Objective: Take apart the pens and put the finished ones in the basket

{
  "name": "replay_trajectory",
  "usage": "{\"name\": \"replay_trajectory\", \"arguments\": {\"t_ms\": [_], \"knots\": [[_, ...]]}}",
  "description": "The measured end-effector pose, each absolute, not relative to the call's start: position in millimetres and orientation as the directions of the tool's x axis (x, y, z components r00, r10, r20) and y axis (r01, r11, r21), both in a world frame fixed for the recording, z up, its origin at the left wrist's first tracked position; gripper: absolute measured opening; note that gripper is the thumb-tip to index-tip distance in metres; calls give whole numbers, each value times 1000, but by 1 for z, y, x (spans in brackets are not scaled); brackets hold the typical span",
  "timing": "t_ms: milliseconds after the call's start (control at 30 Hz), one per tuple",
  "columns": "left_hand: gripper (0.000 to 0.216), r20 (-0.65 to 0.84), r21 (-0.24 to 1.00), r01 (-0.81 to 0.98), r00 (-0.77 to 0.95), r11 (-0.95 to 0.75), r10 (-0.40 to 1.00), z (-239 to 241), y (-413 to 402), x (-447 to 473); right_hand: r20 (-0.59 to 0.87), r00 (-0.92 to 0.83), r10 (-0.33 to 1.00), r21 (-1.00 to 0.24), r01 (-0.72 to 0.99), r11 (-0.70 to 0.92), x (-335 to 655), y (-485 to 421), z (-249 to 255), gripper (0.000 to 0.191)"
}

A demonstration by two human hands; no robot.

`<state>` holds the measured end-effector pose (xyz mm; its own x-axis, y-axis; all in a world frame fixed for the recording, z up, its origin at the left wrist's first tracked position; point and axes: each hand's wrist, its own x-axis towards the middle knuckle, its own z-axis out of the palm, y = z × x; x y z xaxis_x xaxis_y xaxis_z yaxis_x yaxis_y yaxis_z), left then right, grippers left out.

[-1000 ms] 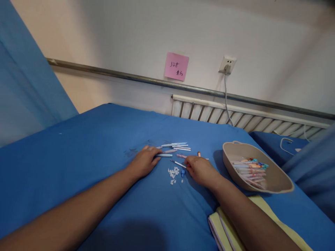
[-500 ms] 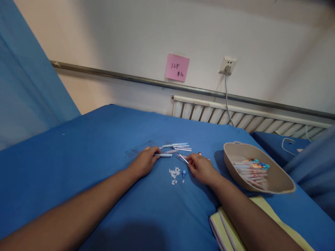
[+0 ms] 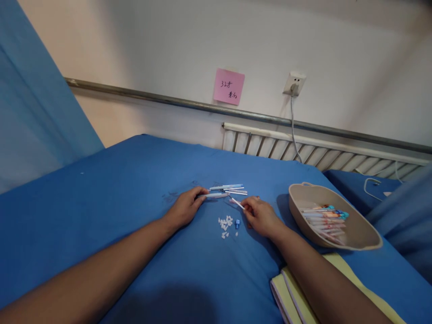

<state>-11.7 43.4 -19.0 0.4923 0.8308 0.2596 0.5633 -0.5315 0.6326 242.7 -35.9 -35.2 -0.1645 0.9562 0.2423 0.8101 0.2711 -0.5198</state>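
My left hand (image 3: 188,204) is closed on the end of a pale blue pen barrel (image 3: 216,195), which points right. My right hand (image 3: 261,215) pinches a thin white pen refill (image 3: 238,203), its dark tip slanting up toward the barrel's right end. Whether tip and barrel touch is too small to tell. Just beyond lie several pens and white refills (image 3: 236,192) side by side. Closer to me sit a scatter of small white pieces (image 3: 225,222) and a small blue piece (image 3: 237,223). Something orange-brown shows partly behind my right hand.
On the right stands a beige basin (image 3: 362,231) holding several pens with colourful tops (image 3: 326,220). A folded yellow cloth (image 3: 286,292) lies under my right forearm. Blue cloth (image 3: 151,171) covers the table. Behind it are a radiator (image 3: 263,144) and a wall rail (image 3: 168,100).
My left hand has shifted slightly away from me with the pen barrel, bringing it closer to the refill's tip. My right hand has moved only a little, still pinching the refill.
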Motion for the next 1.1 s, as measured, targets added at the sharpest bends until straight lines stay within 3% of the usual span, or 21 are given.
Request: {"name": "replay_trajectory", "arguments": {"t_ms": [767, 967, 1100], "knots": [[22, 260, 608, 520, 584, -600, 769, -16, 40, -11, 256, -236, 937, -479, 811, 335, 243, -37, -33, 22], [21, 276, 631, 465, 614, -622, 739, -14, 36, -10, 344, -201, 917, -577, 726, 375, 241, -38, -29, 23], [19, 259, 674, 432, 622, -599, 739, -15, 25, -4, 325, -124, 938, -655, 685, 317, 227, -42, -28, 18]]}}
